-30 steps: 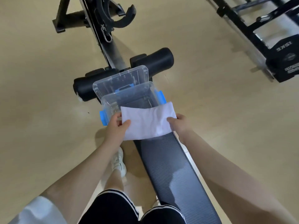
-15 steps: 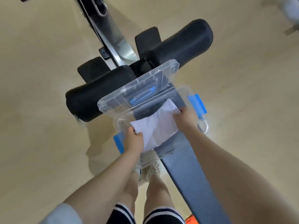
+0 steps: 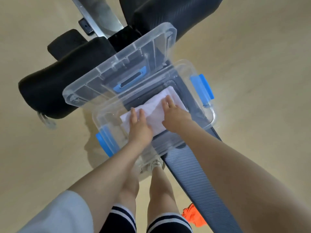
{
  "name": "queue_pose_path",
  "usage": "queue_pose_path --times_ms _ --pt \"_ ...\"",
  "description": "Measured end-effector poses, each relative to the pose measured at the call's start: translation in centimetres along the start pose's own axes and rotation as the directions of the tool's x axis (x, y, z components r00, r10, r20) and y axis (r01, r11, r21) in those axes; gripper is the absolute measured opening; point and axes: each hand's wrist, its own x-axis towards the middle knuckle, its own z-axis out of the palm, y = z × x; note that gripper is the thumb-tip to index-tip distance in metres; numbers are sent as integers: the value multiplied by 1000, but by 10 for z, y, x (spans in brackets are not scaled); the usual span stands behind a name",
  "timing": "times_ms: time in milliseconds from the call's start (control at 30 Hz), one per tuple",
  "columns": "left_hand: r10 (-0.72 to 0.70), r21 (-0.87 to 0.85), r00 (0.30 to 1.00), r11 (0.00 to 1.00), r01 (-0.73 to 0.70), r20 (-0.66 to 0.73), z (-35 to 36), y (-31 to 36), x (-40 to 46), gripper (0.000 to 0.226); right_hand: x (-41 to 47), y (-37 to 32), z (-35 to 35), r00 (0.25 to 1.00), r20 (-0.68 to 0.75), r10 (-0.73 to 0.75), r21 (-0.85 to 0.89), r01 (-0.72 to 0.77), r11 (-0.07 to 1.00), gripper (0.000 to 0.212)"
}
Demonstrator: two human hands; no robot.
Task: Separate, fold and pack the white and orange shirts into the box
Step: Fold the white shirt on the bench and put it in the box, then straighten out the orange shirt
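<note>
Pressing down, I see both hands flat in the clear box point(image 3: 212, 115): left hand point(image 3: 139, 127) and right hand point(image 3: 175, 117) rest with straight fingers on the folded white shirt point(image 3: 156, 108), gripping nothing. The lid point(image 3: 117, 68) leans behind. An orange shirt point(image 3: 191, 216) lies beside the bench point(image 3: 193, 179).

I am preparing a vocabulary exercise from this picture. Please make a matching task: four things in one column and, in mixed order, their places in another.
Things:
1. white shirt
2. orange shirt
3. lid
4. left hand

Places:
A. propped open behind the box
B. pressing flat on the folded cloth
C. beside the bench, near the bottom edge
D. inside the box

Pairs: 1-D, 2-C, 3-A, 4-B
</note>
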Motion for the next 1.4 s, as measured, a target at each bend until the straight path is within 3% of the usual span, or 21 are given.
queue_pose_path --times_ms 100,267,433,567,733,933,1067,1167,1300,1400 --pt "4 99 999 995 -7 33 -14 5 -4 58 -14 9 -11 999 -25 41 145 -37 989 60" --pt "164 172 984 970 -173 67 -54 42 -56 43 -90 35 -43 963 -271 20 417 99 904 38" --pt "406 275 907 865 -420 108 -80 103 -128 35 -196 59 -49 880 -402 253 616 55 786 26" --pt "591 290 772 716 -635 234 -58 142 -188 28 -277 65 -14 777 -417 472 762 15 648 27" --pt "648 277 597 534 -799 472 13 139 -263 27 -366 66 67 654 -315 688 902 -19 431 24" --pt "550 250 382 302 -920 743 125 103 -353 22 -459 91 198 459 -173 871 974 -53 221 22" --pt "491 209 287 208 -955 822 215 63 -417 23 -518 107 306 418 -82 905 986 -96 133 25" --pt "487 197 291 235 -952 824 289 28 -459 24 -554 127 393 413 -5 911 992 -110 55 21" --pt "454 197 360 368 -909 815 386 -19 -502 22 -590 161 497 416 82 905 993 -107 -40 20" --pt "415 249 424 411 -877 805 445 -53 -507 20 -598 182 558 418 148 896 988 -90 -122 18"
